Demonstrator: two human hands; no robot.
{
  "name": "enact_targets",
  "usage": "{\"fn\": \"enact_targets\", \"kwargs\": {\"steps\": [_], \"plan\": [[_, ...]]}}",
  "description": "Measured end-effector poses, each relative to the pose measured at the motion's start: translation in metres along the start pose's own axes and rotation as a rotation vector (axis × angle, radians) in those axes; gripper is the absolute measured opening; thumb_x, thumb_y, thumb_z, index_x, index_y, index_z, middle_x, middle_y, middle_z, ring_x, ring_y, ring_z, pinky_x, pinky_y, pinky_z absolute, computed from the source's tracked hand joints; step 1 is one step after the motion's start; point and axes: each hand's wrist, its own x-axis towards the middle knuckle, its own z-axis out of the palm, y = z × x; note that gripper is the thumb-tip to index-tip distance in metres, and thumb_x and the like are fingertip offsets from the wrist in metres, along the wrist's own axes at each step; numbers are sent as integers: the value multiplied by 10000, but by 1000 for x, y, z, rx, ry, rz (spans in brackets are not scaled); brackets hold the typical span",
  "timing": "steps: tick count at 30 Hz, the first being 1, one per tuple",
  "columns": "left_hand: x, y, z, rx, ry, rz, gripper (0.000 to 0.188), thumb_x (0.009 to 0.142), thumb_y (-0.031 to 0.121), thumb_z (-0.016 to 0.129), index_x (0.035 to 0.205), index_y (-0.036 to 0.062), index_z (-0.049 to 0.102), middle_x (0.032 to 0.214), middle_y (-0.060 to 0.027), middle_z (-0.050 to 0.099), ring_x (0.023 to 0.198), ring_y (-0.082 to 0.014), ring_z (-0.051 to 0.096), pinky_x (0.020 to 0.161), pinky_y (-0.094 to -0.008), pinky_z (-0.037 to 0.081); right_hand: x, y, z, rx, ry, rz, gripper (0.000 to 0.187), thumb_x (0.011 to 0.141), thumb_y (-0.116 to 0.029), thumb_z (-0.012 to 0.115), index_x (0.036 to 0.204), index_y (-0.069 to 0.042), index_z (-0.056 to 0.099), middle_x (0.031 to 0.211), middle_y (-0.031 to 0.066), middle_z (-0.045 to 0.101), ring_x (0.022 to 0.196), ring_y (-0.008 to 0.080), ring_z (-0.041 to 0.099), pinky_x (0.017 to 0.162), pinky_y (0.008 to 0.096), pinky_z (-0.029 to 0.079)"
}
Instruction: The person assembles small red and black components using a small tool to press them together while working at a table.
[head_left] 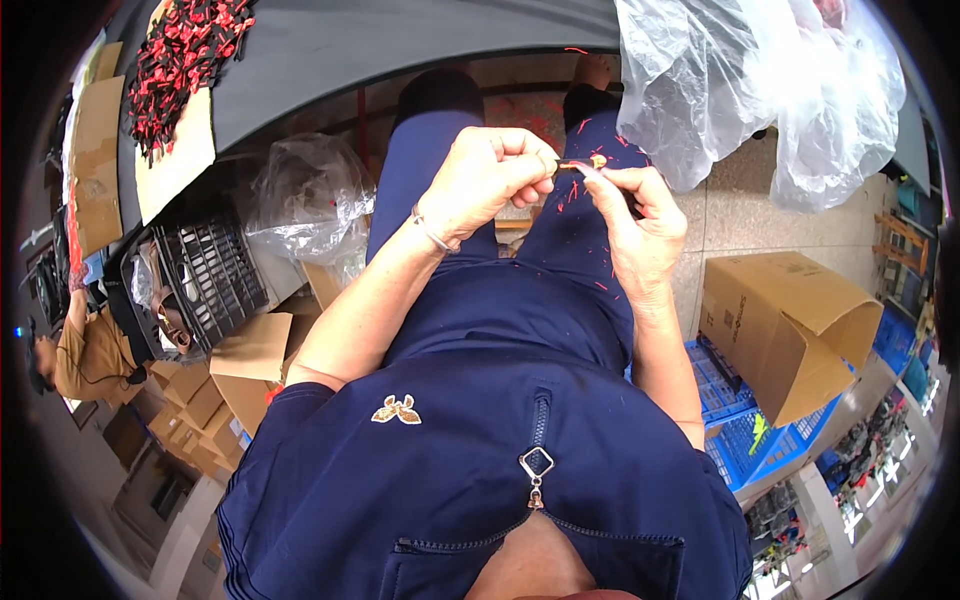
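Over my lap, my left hand (488, 178) pinches one end of a small dark piece with an orange-red part (572, 164), its fingertips pressed together. My right hand (642, 222) meets it from the other side, thumb and forefinger closed at the piece's other end. Something dark shows in the curl of my right fingers, too hidden to name. Short red thread scraps (574, 190) lie scattered on my blue trousers below the hands. At the far left of the dark table, a heap of small black and red pieces (185, 65) rests on a cardboard sheet (182, 165).
The dark table edge (400, 45) runs beyond my knees. Clear plastic bags (700, 90) hang at the far right, and another plastic bag (310, 195) sits at left near a black crate (205, 265). An open carton (780, 320) stands on blue crates (740, 430) at right. Another person (100, 350) is at far left.
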Motion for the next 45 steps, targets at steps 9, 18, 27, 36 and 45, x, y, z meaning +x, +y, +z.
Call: {"fn": "enact_targets", "kwargs": {"steps": [9,18,27,36,45], "plan": [[-1,-7,-1,-63,-20,-4,104,840,122,611,853,26,650,719,-21,632,603,-54,554,588,-185,463,6,-17,11,6,47,26,221,771,-44,743,954,-2,626,846,40,645,781,73,599,712,224,497],[-15,-17,-25,-215,61,-19,119,849,122,592,836,15,643,724,-35,632,618,-61,564,577,-194,466,22,20,28,451,-73,316,113,824,-107,698,823,-18,629,708,-21,575,620,26,474,546,192,401],[-49,-76,-170,116,780,117,130,833,56,579,898,-3,675,769,-75,671,625,-70,581,591,-207,486,24,71,12,-90,162,186,152,877,-126,660,777,-35,590,584,-50,464,502,14,388,461,174,328],[-85,-203,-308,1177,1105,-278,252,826,194,535,954,51,698,904,-158,684,871,-326,659,811,-384,513,33,79,26,-315,179,-62,140,856,-115,678,785,-19,605,643,-33,498,594,50,417,554,204,375],[-96,-163,-270,1001,580,-528,219,747,196,556,808,75,728,804,-151,690,789,-279,677,753,-371,520,33,93,22,-356,189,-122,206,793,-34,667,995,-56,633,718,22,576,634,95,533,603,246,460]]}}
